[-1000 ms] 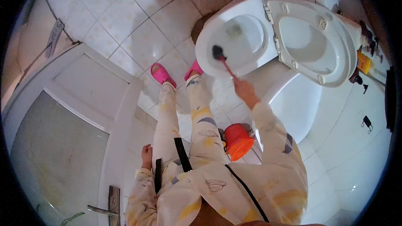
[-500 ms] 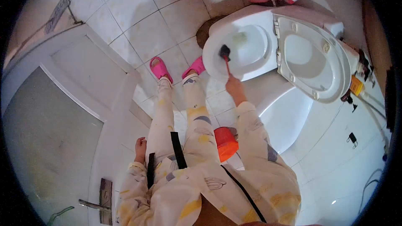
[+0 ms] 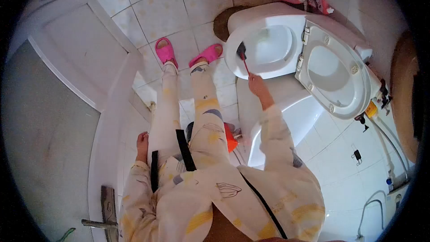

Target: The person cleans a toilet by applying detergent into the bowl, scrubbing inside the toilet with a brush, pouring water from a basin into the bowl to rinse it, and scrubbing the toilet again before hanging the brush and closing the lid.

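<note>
My right hand (image 3: 257, 84) is closed around the thin red handle of a toilet brush (image 3: 245, 62). The brush's dark head (image 3: 241, 49) rests against the near left inner side of the toilet bowl (image 3: 280, 67). Behind the bowl, the toilet seat and lid (image 3: 333, 74) are raised. My left hand (image 3: 142, 145) hangs beside my left thigh, apart from the toilet. Its fingers are loosely bent with nothing visible in them.
An orange-red bucket (image 3: 231, 138) is partly hidden behind my right leg. Pink slippers (image 3: 166, 51) are on my feet on the tiled floor. A white door (image 3: 85, 40) stands at left. Bottles and a hose (image 3: 389, 134) line the right wall.
My view has shifted, so the toilet appears farther right and the bucket is more covered by my leg. The brush head has moved toward the bowl's near inner side.
</note>
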### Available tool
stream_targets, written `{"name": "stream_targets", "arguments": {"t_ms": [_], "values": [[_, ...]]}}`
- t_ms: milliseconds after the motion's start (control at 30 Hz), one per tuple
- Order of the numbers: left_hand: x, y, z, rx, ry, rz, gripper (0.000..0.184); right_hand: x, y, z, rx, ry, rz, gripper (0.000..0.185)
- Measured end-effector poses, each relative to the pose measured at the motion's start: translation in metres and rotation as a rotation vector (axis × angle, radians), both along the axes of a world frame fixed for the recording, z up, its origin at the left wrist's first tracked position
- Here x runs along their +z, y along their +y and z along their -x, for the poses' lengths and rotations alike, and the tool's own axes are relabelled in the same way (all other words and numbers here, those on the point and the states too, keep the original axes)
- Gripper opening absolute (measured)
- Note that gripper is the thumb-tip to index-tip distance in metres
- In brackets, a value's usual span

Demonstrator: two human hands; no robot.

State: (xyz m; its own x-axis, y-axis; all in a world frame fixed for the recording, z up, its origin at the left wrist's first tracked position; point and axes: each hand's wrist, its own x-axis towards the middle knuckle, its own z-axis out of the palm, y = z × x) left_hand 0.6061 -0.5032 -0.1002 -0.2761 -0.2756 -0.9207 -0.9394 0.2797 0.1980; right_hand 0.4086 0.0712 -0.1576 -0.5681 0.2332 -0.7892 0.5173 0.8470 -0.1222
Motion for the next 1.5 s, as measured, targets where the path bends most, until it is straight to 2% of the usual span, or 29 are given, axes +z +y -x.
{"name": "stream_targets", "arguments": {"t_ms": [67,133,167,233,300,367,400,467,500,567,600,700,767,833,900,933,1000,1067,1100,1133,1167,1233,1267,1333,1433,1467,1500], "values": [[0.001,0.001,0.012,-0.035,0.002,-0.009,0.023,0.031,0.01,-0.008,0.027,0.1,0.059,0.031],[0.005,0.005,0.017,-0.071,-0.001,-0.017,0.024,0.048,0.05,-0.005,0.3,-0.18,-0.231,0.026],[0.01,0.008,0.023,-0.006,-0.027,-0.022,0.024,0.053,0.074,-0.003,0.437,-0.321,-0.374,0.023],[0.01,0.015,0.02,0.071,-0.057,-0.018,0.024,0.037,0.136,0.018,0.688,-0.236,-0.532,0.019],[0.012,0.013,0.009,-0.001,-0.021,0.005,0.024,0.05,0.13,0.071,0.659,-0.099,-0.569,0.016],[-0.003,0.001,-0.035,0.045,-0.006,-0.001,0.024,0.033,0.133,0.049,0.662,-0.2,-0.473,0.016],[-0.012,0.001,-0.049,0.094,0.036,-0.006,0.025,0.029,0.131,0.019,0.701,-0.151,-0.35,0.019],[-0.003,0.018,-0.043,0.116,0.009,-0.011,0.025,-0.008,0.11,-0.036,0.352,-0.062,-0.133,0.026],[-0.002,0.027,-0.04,0.132,-0.009,-0.011,0.026,-0.003,0.093,-0.03,0.363,-0.058,-0.131,0.026],[-0.003,0.031,-0.044,0.117,-0.045,-0.018,0.026,0.04,0.054,0.007,0.099,-0.24,-0.173,0.032],[-0.006,0.035,-0.048,0.102,-0.078,-0.023,0.026,0.054,0.055,0.035,0.245,-0.299,-0.253,0.032],[-0.014,0.039,-0.084,0.262,-0.055,-0.037,0.026,0.023,0.117,0.066,0.425,-0.304,-0.459,0.028],[-0.004,0.048,-0.082,0.211,-0.086,-0.005,0.025,-0.008,0.126,0.074,0.478,-0.211,-0.396,0.027],[-0.003,0.053,-0.086,0.15,-0.108,0.024,0.025,-0.072,0.133,0.026,0.388,-0.119,-0.313,0.028],[-0.006,0.053,-0.107,0.162,-0.056,0.022,0.025,-0.114,0.112,-0.015,0.332,0.228,-0.165,0.029],[-0.003,0.056,-0.105,0.163,-0.055,0.026,0.025,-0.111,0.09,-0.006,-0.109,0.088,-0.035,0.03],[0.0,0.065,-0.098,0.177,-0.156,0.033,0.025,-0.098,0.066,0.03,-0.806,-0.099,0.078,0.019],[0.003,0.072,-0.092,0.082,-0.145,0.079,0.024,-0.101,0.068,0.069,-1.274,-0.195,0.16,0.015],[0.001,0.075,-0.093,-0.01,-0.135,0.13,0.024,-0.112,0.075,0.085,-1.399,-0.187,0.238,0.018],[0.0,0.076,-0.1,-0.004,-0.13,0.138,0.024,-0.126,0.091,0.088,-1.469,-0.138,0.527,0.026],[-0.001,0.075,-0.107,0.033,-0.159,0.15,0.023,-0.141,0.104,0.09,-1.396,-0.134,0.579,0.02],[-0.007,0.078,-0.112,0.081,-0.182,0.172,0.022,-0.16,0.122,0.091,-1.933,-0.097,0.736,0.017],[-0.004,0.079,-0.114,0.117,-0.159,0.145,0.022,-0.162,0.121,0.088,-1.931,-0.109,0.735,0.017],[0.01,0.083,-0.108,0.148,-0.151,0.113,0.022,-0.137,0.109,0.077,-2.171,-0.018,0.989,0.016],[0.011,0.1,-0.083,0.198,-0.152,0.103,0.02,-0.112,0.102,0.061,-2.184,-0.071,1.021,0.019],[0.01,0.103,-0.077,0.06,-0.097,0.119,0.02,-0.116,0.103,0.066,-2.146,-0.116,0.906,0.02],[0.01,0.104,-0.076,-0.078,-0.045,0.14,0.02,-0.127,0.106,0.07,-2.146,-0.122,0.913,0.02]]}}
